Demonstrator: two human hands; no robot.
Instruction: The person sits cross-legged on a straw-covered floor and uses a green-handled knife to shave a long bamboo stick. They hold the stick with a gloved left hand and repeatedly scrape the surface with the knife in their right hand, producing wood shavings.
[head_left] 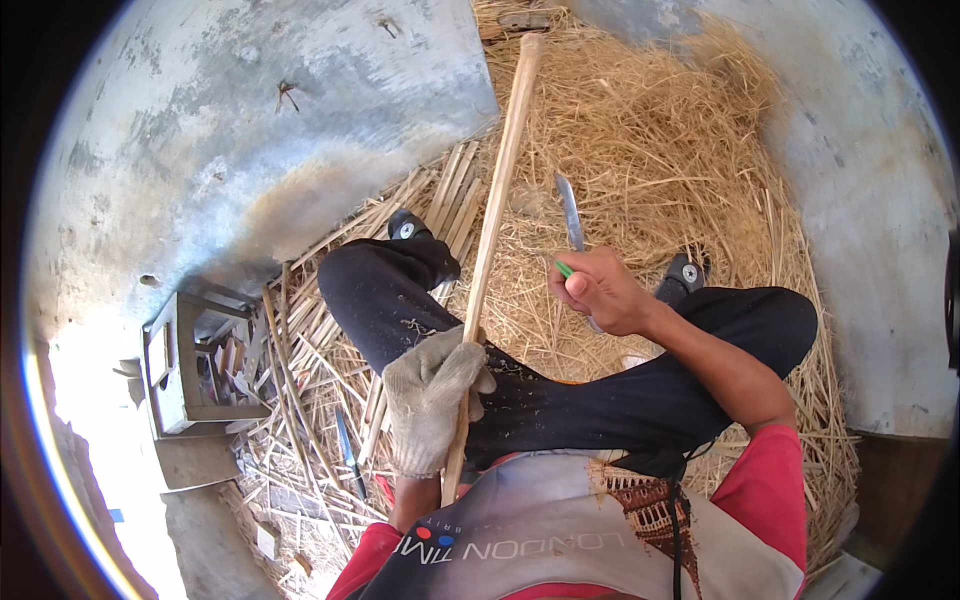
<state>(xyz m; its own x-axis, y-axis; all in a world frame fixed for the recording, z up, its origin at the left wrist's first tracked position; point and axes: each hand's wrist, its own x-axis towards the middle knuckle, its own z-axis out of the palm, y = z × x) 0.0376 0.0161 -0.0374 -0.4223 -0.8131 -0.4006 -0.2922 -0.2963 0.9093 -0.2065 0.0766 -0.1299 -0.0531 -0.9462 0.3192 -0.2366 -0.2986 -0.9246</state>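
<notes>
My left hand (432,392), in a pale knitted work glove, is closed round the lower part of a long strip of pale wood or bamboo (500,180). The strip slants up from my belly to the top of the view. My bare right hand (607,288) grips a knife (570,212) by its green handle. Its narrow metal blade points away from me, a little to the right of the strip and apart from it. Most of the handle is hidden in my fist.
Loose shavings (680,120) heap up ahead. Split strips (455,195) lie beyond my left foot. A second knife (348,450) rests on the litter at my left, near a wooden frame (190,360) with scraps inside. Grey walls (300,110) stand on both sides.
</notes>
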